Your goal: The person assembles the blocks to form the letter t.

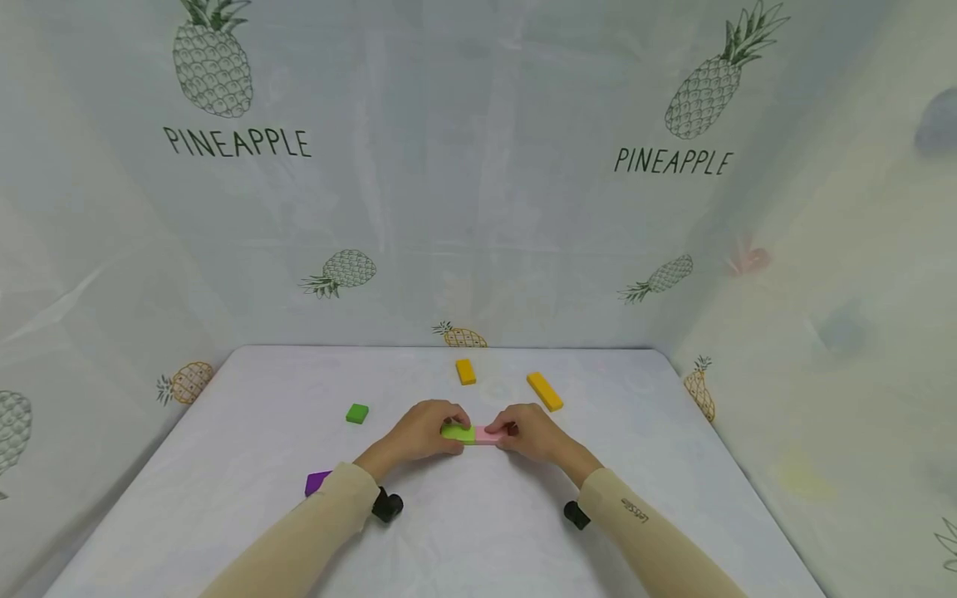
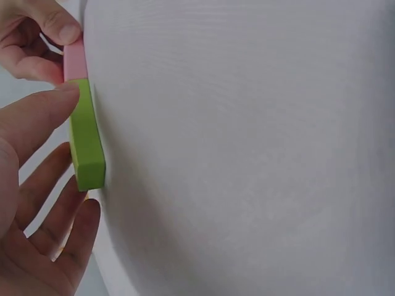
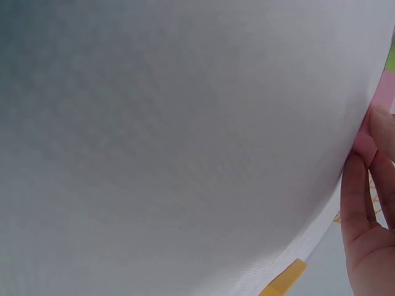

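On the table a light green block (image 1: 458,433) and a pink block (image 1: 488,436) lie end to end in one line, their ends touching. My left hand (image 1: 424,430) pinches the green block between thumb and fingers. In the left wrist view the thumb lies on the near side of the green block (image 2: 87,139), and its free end shows. From the other side my right hand (image 1: 532,433) grips the pink block, partly covering it. The right wrist view shows thumb and fingers around the pink block (image 3: 365,145).
A short yellow block (image 1: 466,372) and a longer yellow block (image 1: 545,392) lie behind the hands. Left of them is a small dark green block (image 1: 357,414). A purple block (image 1: 317,482) is partly hidden by the left sleeve. A pineapple-print cloth (image 1: 463,208) hangs behind the table.
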A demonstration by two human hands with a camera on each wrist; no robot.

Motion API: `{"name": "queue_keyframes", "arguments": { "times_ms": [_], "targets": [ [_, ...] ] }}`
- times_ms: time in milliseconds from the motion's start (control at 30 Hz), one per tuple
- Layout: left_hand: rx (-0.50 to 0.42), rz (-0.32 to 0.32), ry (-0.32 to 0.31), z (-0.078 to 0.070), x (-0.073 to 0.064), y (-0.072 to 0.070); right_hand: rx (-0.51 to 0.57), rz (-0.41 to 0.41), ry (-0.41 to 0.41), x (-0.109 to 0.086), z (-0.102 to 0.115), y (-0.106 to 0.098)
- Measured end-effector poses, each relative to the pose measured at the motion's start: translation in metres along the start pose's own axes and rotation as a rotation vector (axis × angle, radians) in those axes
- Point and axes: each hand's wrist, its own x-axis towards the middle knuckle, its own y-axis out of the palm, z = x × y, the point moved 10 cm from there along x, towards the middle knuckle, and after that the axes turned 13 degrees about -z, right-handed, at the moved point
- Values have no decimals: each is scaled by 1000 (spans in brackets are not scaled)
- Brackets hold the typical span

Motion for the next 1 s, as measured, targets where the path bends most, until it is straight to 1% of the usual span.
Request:
{"name": "queue_keyframes", "arguments": {
  "times_ms": [100, 333, 467, 700, 833, 1000],
  "targets": [
    [1, -8, -4, 1, 3, -3, -4, 4, 11, 0, -1, -1],
    [-16, -30, -73, 5, 12, -18, -12, 16, 18, 1, -2, 0],
    [4, -49, -95, 7, 21, -28, -18, 16, 17, 1, -1, 0],
    [12, -87, -100, 10, 38, -43, -14, 23, 42, 0, -2, 0],
    [20, -103, -107, 16, 46, -46, -2, 30, 60, 0, -2, 1],
    [8, -100, -113, 25, 52, -42, -12, 33, 66, 0, -4, 1]
  ]
}}
